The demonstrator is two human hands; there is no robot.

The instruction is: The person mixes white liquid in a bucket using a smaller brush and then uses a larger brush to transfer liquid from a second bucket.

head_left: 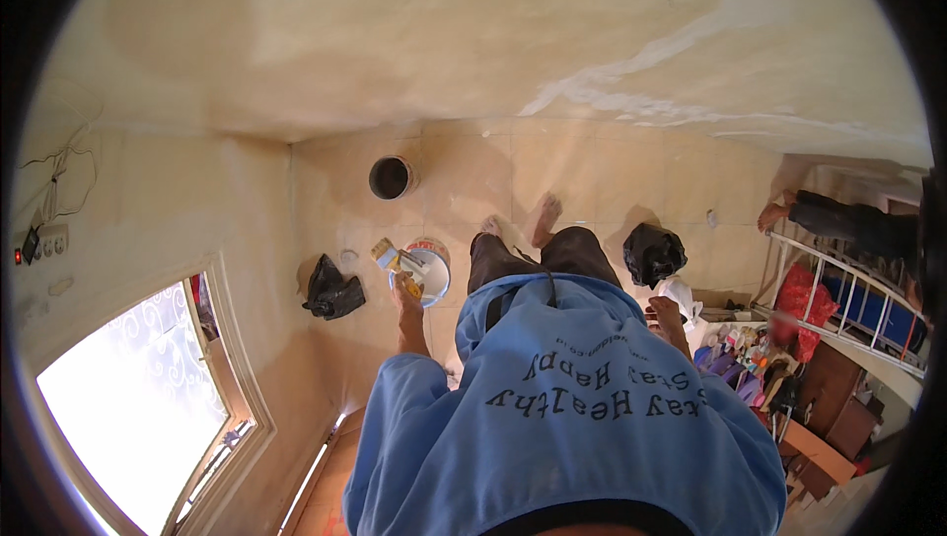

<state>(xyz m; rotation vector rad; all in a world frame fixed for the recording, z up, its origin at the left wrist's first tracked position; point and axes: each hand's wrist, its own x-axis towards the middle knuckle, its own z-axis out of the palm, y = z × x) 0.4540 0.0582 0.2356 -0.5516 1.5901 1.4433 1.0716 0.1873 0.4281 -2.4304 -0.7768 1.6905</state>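
My left hand [407, 297] is closed round the handle of a wide paintbrush [386, 255] with pale bristles. The brush is raised at the left rim of a paint bucket [441, 253] holding white paint, and partly covers it from above. On the other side of my body, my right hand [669, 313] hangs beside my hip with its fingers curled. Something small and dark seems to be in it, too small to name. Near that hand lie a white plastic bag [681, 291] and a black plastic bag [655, 254].
A dark-mouthed round pail [392, 178] stands by the patched wall [552, 43]. Another black bag [333, 287] lies left of the bucket. A bright window [138, 398] is at left. At right, another person's leg [838, 218] shows by a white metal rack [838, 285] and piled goods [755, 368].
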